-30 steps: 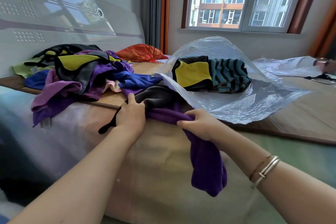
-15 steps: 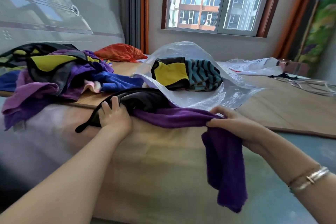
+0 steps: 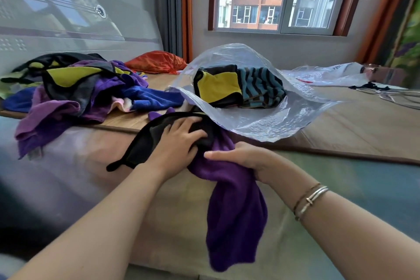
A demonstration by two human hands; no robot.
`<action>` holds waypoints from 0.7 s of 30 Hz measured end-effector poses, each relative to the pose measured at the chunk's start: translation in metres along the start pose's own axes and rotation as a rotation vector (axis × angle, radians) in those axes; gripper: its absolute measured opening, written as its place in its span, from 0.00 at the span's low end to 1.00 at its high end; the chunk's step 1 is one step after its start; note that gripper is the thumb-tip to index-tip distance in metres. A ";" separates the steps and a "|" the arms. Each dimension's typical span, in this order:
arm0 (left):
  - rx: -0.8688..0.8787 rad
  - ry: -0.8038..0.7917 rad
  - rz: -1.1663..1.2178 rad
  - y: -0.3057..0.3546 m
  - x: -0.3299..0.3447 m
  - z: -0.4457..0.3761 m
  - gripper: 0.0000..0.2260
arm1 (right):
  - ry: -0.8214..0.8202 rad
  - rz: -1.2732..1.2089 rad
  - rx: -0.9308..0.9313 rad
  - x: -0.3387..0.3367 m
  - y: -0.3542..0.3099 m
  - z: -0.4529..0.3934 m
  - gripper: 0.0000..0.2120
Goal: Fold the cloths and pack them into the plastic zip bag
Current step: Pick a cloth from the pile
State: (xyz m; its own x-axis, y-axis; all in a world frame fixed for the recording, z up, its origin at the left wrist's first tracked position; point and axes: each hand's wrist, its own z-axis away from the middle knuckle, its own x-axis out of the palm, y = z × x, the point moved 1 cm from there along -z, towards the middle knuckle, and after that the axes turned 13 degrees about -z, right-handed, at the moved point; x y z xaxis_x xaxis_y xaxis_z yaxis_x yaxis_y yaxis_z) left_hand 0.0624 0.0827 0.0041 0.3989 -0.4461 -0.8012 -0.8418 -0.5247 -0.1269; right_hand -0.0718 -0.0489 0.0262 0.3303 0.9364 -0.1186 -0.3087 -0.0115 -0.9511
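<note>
A purple cloth with a black edge [image 3: 234, 207] lies over the front edge of the bed, its loose end hanging down. My left hand [image 3: 179, 141] presses flat on its black part with straight fingers. My right hand [image 3: 241, 159] grips the purple part just to the right, thumb on top. Behind them lies the clear plastic zip bag [image 3: 272, 125], its mouth open toward me, with a folded yellow-and-black cloth [image 3: 218, 86] and a striped teal cloth [image 3: 261, 86] inside. A pile of unfolded cloths [image 3: 75, 93] in purple, blue, yellow and black sits at the left.
An orange cloth bundle [image 3: 156, 61] lies at the back by the curtain. Another clear plastic bag [image 3: 329, 75] and some wire hangers [image 3: 400, 98] lie at the right. A wooden board [image 3: 363, 125] covers the bed top. A window is on the far wall.
My right hand has drawn the purple cloth back left, close to my left hand. My left hand has slid further onto the black part and flattened.
</note>
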 end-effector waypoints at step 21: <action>-0.567 -0.347 -0.064 -0.009 -0.003 -0.026 0.20 | 0.148 -0.642 -0.444 -0.066 -0.016 0.079 0.13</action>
State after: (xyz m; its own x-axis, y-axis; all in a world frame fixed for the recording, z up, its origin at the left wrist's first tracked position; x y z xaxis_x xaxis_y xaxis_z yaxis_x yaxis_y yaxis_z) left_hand 0.0787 0.0698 0.0231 0.2217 -0.1916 -0.9561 -0.4608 -0.8847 0.0704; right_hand -0.1595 -0.0828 0.0717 0.4476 0.7515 0.4847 0.3568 0.3469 -0.8674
